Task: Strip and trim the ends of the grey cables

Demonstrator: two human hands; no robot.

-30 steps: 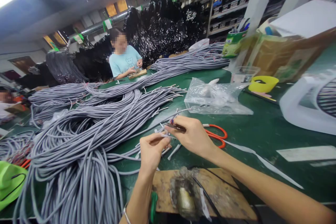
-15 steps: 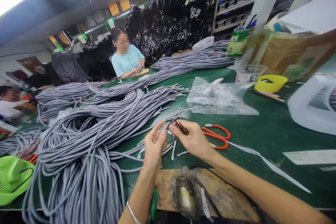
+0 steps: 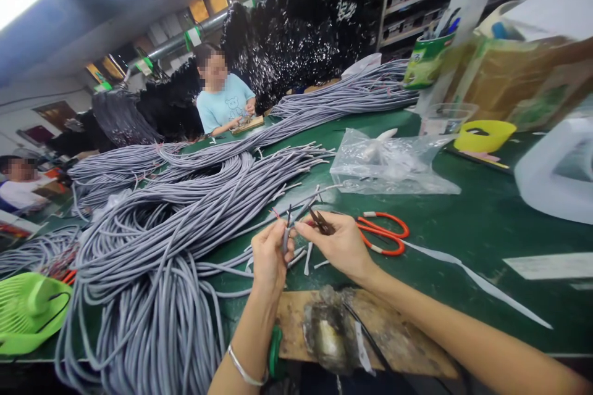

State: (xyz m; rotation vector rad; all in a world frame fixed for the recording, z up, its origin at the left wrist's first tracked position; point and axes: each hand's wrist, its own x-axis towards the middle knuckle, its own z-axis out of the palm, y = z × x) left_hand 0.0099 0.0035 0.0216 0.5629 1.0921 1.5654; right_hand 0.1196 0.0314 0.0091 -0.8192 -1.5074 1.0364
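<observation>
My left hand is closed on the stripped end of a grey cable. Thin red and black wires stick up from it. My right hand is closed round a tool with dark, pointed jaws, which point up and left. Its thumb and fingertip also meet at the cable end, close to my left fingertips. Red-orange looped handles show behind my right hand; I cannot tell whether they belong to the dark-jawed tool. Loose cable ends lie under both hands.
Bundles of grey cable cover the left of the green table. A clear plastic bag, a yellow tape roll and a white strip lie right. A wooden board is nearest me. A co-worker sits opposite.
My left fingers have shifted on the cable end, and the red and black wires now stand upright above them. The dark jaws have moved slightly away from the wires. The view has shifted a little.
</observation>
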